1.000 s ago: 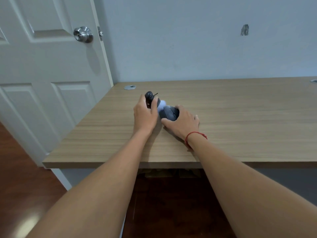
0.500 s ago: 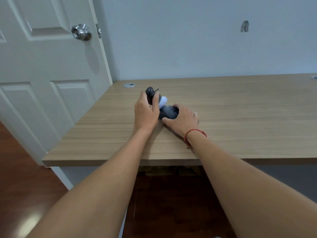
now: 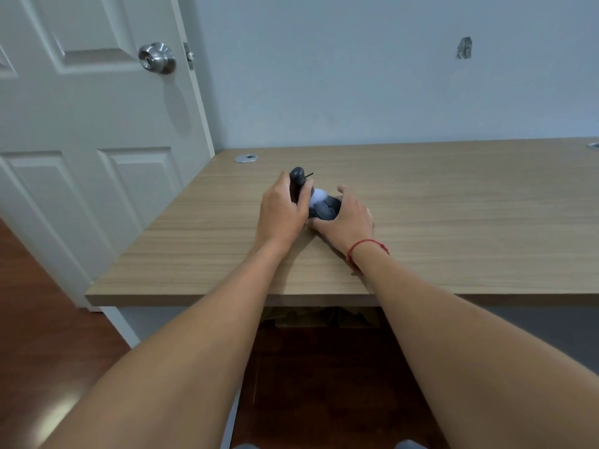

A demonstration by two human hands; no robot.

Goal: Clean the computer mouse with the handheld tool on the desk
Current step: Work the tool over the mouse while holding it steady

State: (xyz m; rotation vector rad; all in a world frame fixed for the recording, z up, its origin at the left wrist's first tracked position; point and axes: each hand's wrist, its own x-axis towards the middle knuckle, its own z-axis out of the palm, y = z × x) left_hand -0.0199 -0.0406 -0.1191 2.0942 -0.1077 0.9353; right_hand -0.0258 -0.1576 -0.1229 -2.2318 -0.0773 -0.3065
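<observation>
A dark computer mouse lies on the wooden desk, left of centre. My right hand wraps around its right side and holds it down; a red string circles that wrist. My left hand grips a dark handheld cleaning tool with a rounded top. Its white, fluffy brush end rests on the mouse's top, towards the far end. My fingers hide most of the tool's body and the near part of the mouse.
A white panelled door with a metal knob stands at the desk's left end. A round cable grommet sits near the desk's back left corner, another at the far right. The blue wall runs behind.
The white brush end has shifted slightly over the mouse's top between frames. Both hands stay in nearly the same place on the desk.
</observation>
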